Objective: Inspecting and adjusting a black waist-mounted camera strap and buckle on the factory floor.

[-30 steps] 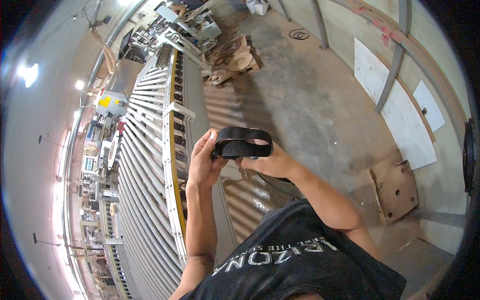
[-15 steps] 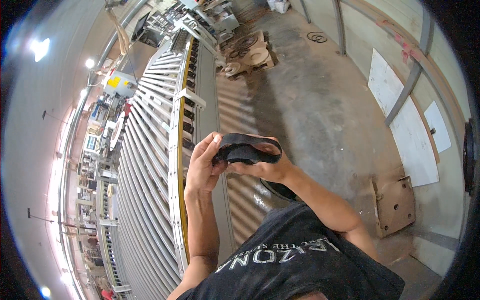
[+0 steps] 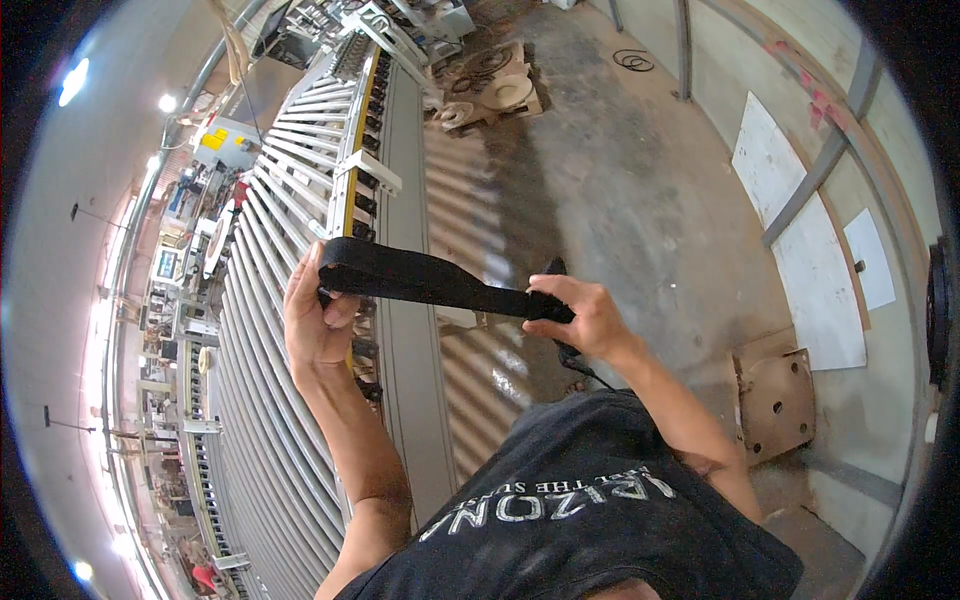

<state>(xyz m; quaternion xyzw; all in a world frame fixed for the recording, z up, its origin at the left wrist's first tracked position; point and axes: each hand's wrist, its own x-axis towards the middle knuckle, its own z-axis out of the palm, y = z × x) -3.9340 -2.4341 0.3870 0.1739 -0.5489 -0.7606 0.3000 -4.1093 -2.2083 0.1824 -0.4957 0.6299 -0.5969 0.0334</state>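
Observation:
A black fabric strap (image 3: 420,277) stretches between my hands, in front of my chest and beside the roller conveyor. Its left end bends round in a loop inside my left hand (image 3: 318,325), whose fingers and thumb are closed on it. The strap's other end is pinched between the thumb and fingers of my right hand (image 3: 595,318). More black material sticks out above and below that grip, with a thin dark cord trailing toward my shirt. What lies inside either grip is partly hidden by my fingers.
Along my left runs a long roller conveyor (image 3: 262,350) with a yellow-edged rail. A pallet (image 3: 535,92) with round pieces and coils lies on the floor ahead. To the right, a brown board with holes (image 3: 805,405) leans by the wall near a white panel (image 3: 828,290).
My hands have moved apart, the left one leftward and the right one rightward. The strap, bunched in a loop between them before, is now drawn out long.

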